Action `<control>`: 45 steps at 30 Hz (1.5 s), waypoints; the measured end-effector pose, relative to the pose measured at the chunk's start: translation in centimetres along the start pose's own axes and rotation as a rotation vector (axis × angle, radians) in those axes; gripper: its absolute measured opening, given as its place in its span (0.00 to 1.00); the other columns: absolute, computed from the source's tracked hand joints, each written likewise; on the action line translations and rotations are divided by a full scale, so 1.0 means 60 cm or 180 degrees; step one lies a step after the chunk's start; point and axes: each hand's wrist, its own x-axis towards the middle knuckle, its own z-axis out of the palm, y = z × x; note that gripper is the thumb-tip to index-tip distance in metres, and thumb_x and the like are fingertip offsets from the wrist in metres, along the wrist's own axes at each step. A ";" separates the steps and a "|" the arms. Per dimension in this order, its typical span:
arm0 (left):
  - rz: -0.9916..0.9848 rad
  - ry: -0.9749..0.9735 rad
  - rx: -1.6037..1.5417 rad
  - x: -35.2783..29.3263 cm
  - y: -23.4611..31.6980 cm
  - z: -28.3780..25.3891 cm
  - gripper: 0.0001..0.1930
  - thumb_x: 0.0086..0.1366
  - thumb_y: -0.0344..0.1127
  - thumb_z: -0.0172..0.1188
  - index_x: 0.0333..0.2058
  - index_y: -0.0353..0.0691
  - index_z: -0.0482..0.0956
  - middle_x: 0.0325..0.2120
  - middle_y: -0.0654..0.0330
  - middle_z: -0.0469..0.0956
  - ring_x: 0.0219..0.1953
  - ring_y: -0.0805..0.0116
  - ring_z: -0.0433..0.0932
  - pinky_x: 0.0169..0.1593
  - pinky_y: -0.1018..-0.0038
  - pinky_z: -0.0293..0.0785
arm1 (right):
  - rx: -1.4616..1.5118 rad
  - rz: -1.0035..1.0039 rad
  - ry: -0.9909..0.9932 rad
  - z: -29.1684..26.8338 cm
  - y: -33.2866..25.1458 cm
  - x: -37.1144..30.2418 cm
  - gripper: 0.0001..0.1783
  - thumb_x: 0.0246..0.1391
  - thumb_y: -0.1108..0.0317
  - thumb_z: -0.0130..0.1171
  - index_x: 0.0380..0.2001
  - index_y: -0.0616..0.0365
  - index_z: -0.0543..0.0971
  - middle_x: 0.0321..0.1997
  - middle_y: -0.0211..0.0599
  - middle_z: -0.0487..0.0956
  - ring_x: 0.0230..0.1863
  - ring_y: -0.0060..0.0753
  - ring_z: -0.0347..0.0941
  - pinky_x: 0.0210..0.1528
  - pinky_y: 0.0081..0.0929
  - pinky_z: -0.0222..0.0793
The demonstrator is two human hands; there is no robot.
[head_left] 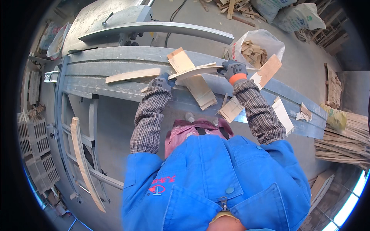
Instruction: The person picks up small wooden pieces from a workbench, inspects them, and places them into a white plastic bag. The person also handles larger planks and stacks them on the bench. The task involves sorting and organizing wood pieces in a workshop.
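A thin pale wood strip (197, 71) is held across the metal table, one end in each hand. My left hand (162, 82), in a dark grey glove, is closed on its left end. At the right end my right hand (234, 69), gloved the same way with an orange cuff, is closed round it. Beneath the strip lie flat wood pieces, one sticking out on the far side (181, 59) and one on the near side (200, 92). Another wood strip (133, 75) rests left of my left hand. A wood board (269, 71) lies right of my right hand.
A long grey metal table (111, 57) spans the front, with a metal fence (162, 27) beyond it. Behind my right hand stands a white sack (274, 41) of offcuts. Stacked wood strips (345, 140) lie at right. A long strip (83, 158) leans across the left frame.
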 end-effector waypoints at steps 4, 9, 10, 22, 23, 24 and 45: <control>-0.0026 0.0054 -0.0030 -0.008 0.000 -0.002 0.18 0.63 0.55 0.57 0.42 0.47 0.78 0.36 0.53 0.82 0.41 0.51 0.81 0.46 0.58 0.76 | 0.0006 -0.0043 0.0508 0.036 0.001 -0.019 0.19 0.54 0.48 0.58 0.41 0.49 0.81 0.40 0.40 0.82 0.44 0.44 0.78 0.45 0.41 0.73; 0.0107 0.0143 0.0017 -0.009 -0.001 -0.003 0.19 0.63 0.55 0.58 0.41 0.47 0.78 0.34 0.53 0.83 0.40 0.52 0.82 0.45 0.59 0.76 | 0.0050 0.0367 -0.0096 0.024 -0.027 -0.064 0.19 0.55 0.48 0.55 0.43 0.46 0.81 0.41 0.39 0.82 0.44 0.44 0.79 0.45 0.42 0.73; 0.0127 0.0158 0.0012 -0.013 -0.003 -0.002 0.19 0.63 0.55 0.58 0.41 0.47 0.78 0.34 0.53 0.83 0.39 0.52 0.82 0.45 0.59 0.76 | 0.0030 0.0407 -0.0046 0.027 -0.033 -0.070 0.19 0.55 0.48 0.55 0.43 0.46 0.81 0.42 0.40 0.82 0.43 0.45 0.79 0.45 0.42 0.74; 0.0247 0.0211 0.0076 -0.012 -0.003 0.010 0.21 0.61 0.57 0.58 0.40 0.45 0.79 0.34 0.53 0.82 0.40 0.52 0.81 0.46 0.60 0.76 | 0.0065 0.0976 -0.0110 0.036 -0.067 -0.106 0.19 0.56 0.47 0.54 0.44 0.42 0.82 0.40 0.41 0.83 0.41 0.45 0.80 0.43 0.42 0.74; 0.0165 0.0208 0.0036 -0.014 0.003 0.012 0.21 0.61 0.58 0.58 0.40 0.46 0.79 0.34 0.53 0.82 0.40 0.53 0.81 0.46 0.60 0.76 | 0.0088 0.0978 -0.0109 0.034 -0.066 -0.106 0.19 0.56 0.47 0.54 0.44 0.42 0.82 0.40 0.40 0.83 0.41 0.45 0.80 0.43 0.42 0.74; 0.0083 0.0205 -0.0005 -0.016 0.007 0.015 0.22 0.60 0.58 0.58 0.40 0.46 0.79 0.34 0.53 0.83 0.40 0.53 0.81 0.46 0.60 0.76 | 0.0111 0.0979 -0.0108 0.032 -0.063 -0.105 0.19 0.56 0.47 0.55 0.44 0.42 0.82 0.41 0.40 0.83 0.41 0.45 0.80 0.44 0.42 0.74; -0.0251 -0.0292 0.0026 -0.021 0.040 -0.011 0.29 0.61 0.64 0.53 0.49 0.47 0.78 0.42 0.51 0.82 0.46 0.54 0.81 0.51 0.60 0.75 | 0.0120 0.1281 -0.0113 -0.002 -0.080 -0.086 0.18 0.54 0.50 0.56 0.42 0.48 0.83 0.43 0.39 0.83 0.45 0.43 0.80 0.47 0.41 0.74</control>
